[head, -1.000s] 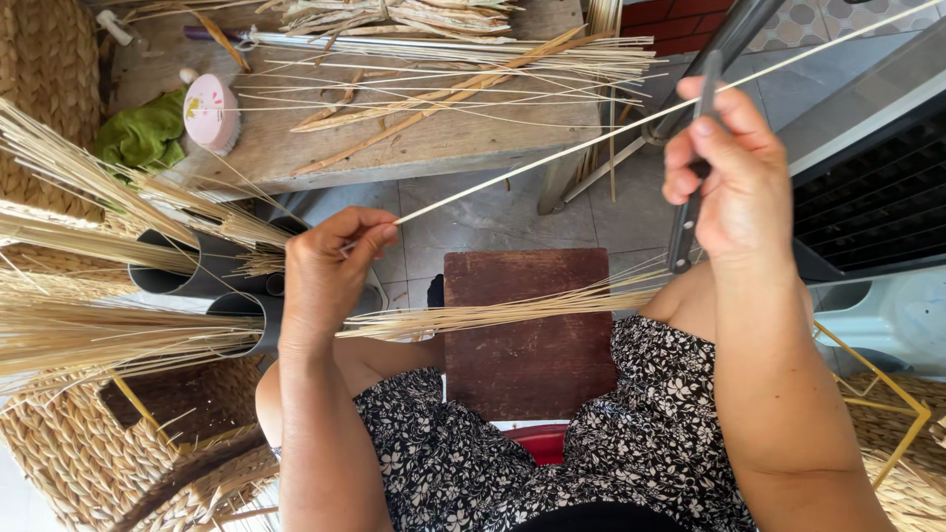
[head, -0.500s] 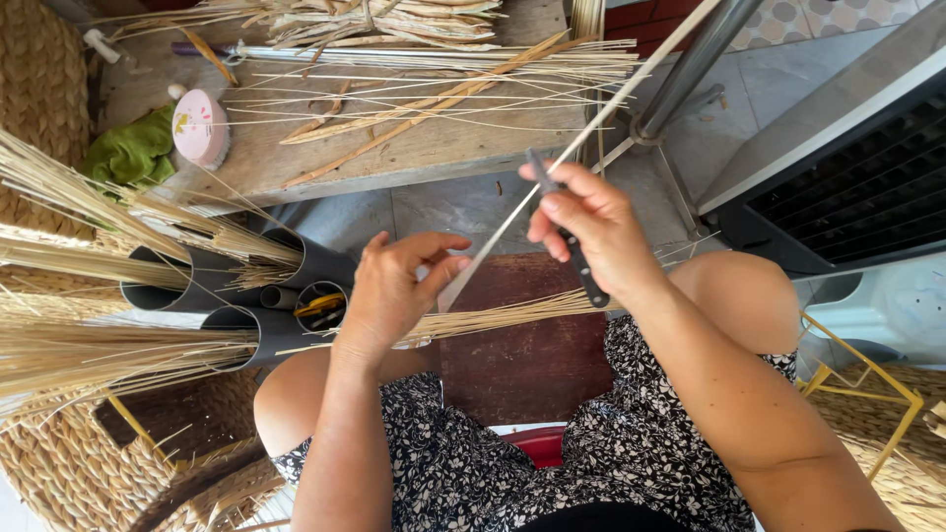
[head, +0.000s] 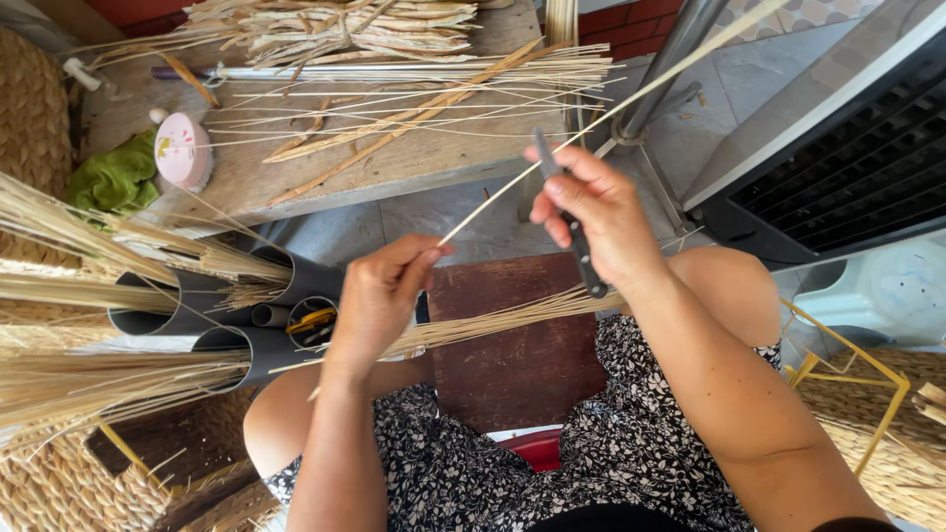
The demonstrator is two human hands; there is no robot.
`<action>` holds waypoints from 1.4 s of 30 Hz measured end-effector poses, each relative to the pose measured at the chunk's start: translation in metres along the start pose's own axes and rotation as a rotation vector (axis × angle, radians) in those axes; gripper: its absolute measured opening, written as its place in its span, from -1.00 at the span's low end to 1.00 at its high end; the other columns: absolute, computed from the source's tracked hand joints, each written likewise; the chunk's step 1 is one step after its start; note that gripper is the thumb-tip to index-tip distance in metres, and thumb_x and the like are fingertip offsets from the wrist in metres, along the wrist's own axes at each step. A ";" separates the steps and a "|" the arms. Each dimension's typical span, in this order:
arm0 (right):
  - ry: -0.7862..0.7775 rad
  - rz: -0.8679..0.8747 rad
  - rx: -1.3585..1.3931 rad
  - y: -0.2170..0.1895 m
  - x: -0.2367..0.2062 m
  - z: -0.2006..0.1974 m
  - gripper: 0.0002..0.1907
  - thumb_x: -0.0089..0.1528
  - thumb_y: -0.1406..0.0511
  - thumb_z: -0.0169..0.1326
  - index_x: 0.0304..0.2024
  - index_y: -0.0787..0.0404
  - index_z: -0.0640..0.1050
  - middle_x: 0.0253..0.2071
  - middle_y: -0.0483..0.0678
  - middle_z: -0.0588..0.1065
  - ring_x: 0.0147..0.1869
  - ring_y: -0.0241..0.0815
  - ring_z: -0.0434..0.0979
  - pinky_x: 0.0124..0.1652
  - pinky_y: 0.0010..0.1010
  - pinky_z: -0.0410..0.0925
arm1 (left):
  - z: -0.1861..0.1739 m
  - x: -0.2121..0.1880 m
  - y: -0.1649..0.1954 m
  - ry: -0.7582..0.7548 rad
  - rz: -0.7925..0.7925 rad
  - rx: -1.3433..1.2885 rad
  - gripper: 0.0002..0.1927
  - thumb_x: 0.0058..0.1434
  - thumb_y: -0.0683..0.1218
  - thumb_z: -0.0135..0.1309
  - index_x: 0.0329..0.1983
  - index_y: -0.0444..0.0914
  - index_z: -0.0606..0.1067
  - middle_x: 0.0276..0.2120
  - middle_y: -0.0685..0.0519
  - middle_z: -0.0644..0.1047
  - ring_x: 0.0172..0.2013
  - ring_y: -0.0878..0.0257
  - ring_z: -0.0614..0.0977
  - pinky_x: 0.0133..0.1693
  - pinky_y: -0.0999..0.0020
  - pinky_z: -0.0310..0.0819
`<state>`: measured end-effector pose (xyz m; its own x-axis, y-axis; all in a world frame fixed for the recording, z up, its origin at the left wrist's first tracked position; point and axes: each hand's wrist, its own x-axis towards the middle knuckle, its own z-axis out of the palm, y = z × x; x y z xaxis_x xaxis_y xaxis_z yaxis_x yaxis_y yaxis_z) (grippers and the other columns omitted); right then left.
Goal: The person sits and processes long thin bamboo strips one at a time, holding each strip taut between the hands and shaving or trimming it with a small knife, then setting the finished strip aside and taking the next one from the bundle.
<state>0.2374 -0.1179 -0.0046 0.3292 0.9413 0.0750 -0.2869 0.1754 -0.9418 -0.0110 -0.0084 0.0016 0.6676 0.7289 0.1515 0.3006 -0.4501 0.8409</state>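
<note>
**Strip pinched at one end, blade laid on it**

I saw the left hand closed in a pinch on the near end of a long thin pale cane strip. The strip ran taut from there toward 1 o'clock and out of the top of the view. That grip looked like an anchor, so the strip stayed straight under tension.

The right hand was wrapped around a dark slim-handled knife, thumb and forefinger up by the blade. The blade end touched the strip at the fingers. Held that close, I judged it gave fine control along the strip's edge. The two hands sat near each other, not touching.

Under both hands a dark brown wooden board lay across the lap. A loose bundle of pale straw strips rested across it, within reach.

At 9 o'clock, grey plastic tubes lay on their sides and held sorted sheaves of straw, probably to keep them grouped.

At 12 o'clock a rough wooden table carried more loose strips and flat dried leaves. A pink round container and a crumpled green cloth sat at its 10 o'clock end.

At 3 o'clock stood a black slatted appliance.
</note>
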 end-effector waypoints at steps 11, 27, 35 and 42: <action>0.312 -0.111 0.151 -0.042 -0.002 -0.075 -0.65 0.46 0.34 0.04 0.31 0.12 0.50 -0.34 -0.06 0.47 -0.43 -0.32 0.34 -0.41 -0.48 0.24 | -0.066 -0.016 -0.019 -0.050 -0.092 -0.043 -0.86 0.34 -0.17 0.10 -0.15 -0.23 0.66 -0.57 0.20 0.46 -0.53 0.50 0.39 -0.51 0.55 0.24; 0.413 -0.275 0.171 -0.044 -0.015 -0.127 -0.78 0.60 0.33 -0.02 0.28 0.18 0.51 -0.36 -0.08 0.45 -0.45 -0.31 0.32 -0.41 -0.47 0.25 | -0.050 -0.005 -0.043 0.162 -0.096 -0.557 -0.81 0.47 -0.20 -0.03 0.04 -0.32 0.55 -0.18 0.03 0.67 -0.22 0.32 0.69 -0.06 0.43 0.61; -0.272 0.328 -0.108 -0.012 -0.022 0.010 -0.66 0.38 0.31 -0.03 0.14 0.34 0.55 -0.48 -0.06 0.50 -0.54 -0.41 0.34 -0.50 -0.59 0.25 | 0.020 0.018 -0.030 0.513 0.205 -0.944 -0.80 0.43 -0.18 0.15 0.07 -0.32 0.54 -0.10 0.04 0.61 -0.07 0.29 0.60 0.08 0.37 0.49; -0.290 0.169 -0.021 0.012 -0.030 0.044 -0.43 0.40 0.25 -0.05 0.46 0.15 0.22 -0.37 -0.03 0.53 -0.48 -0.40 0.36 -0.42 -0.62 0.27 | 0.065 0.007 -0.011 0.398 0.039 -0.930 -0.82 0.43 -0.16 0.16 0.03 -0.34 0.57 -0.13 0.00 0.65 -0.16 0.33 0.60 -0.01 0.41 0.51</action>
<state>0.1845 -0.1312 -0.0034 0.0080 1.0000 0.0041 -0.2957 0.0063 -0.9553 0.0350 -0.0318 -0.0408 0.3390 0.9178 0.2067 -0.4795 -0.0205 0.8773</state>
